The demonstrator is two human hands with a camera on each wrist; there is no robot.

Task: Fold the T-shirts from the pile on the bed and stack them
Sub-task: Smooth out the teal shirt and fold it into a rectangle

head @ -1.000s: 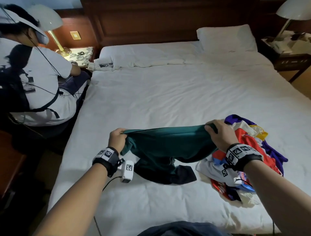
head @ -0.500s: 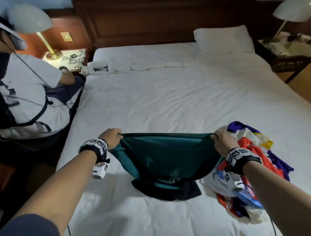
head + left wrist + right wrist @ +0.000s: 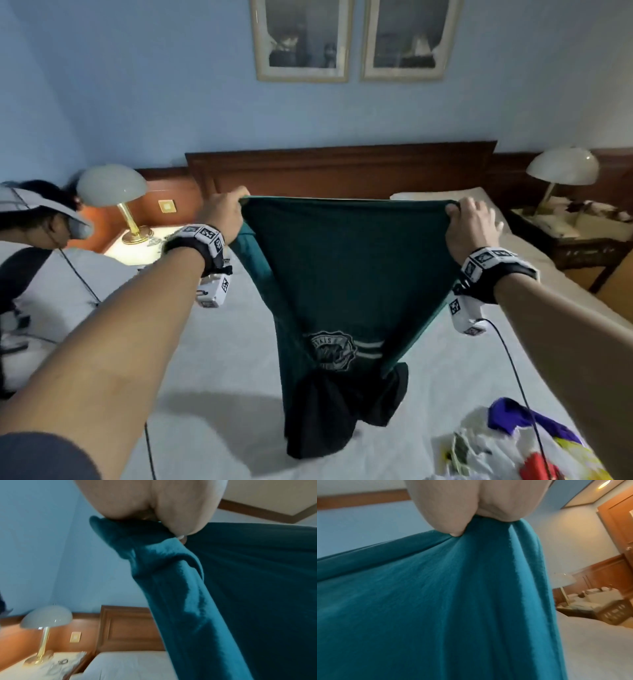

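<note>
A dark green T-shirt [image 3: 346, 274] with black sleeves and a pale crest hangs upside down above the white bed [image 3: 219, 359], its hem stretched tight between my hands. My left hand [image 3: 224, 214] grips the hem's left corner, and my right hand [image 3: 471, 222] grips the right corner. The black sleeves dangle just over the sheet. In the left wrist view my fingers [image 3: 180, 513] pinch the bunched green T-shirt [image 3: 240, 588]. The right wrist view shows my thumb [image 3: 447, 520] clamped on the green T-shirt [image 3: 436, 601]. The pile of colourful T-shirts [image 3: 513, 445] lies at the lower right.
Another person [image 3: 37, 246] wearing a headset sits at the bed's left side. Lamps stand on a left nightstand [image 3: 111, 186] and a right nightstand [image 3: 563, 168]. A wooden headboard [image 3: 342, 168] and a pillow [image 3: 442, 197] lie beyond the shirt. A cable [image 3: 517, 377] trails from my right wrist.
Both hands have lifted the green shirt high off the bed and spread its hem wide. It now hangs full length, and my view has tilted up toward the wall.
</note>
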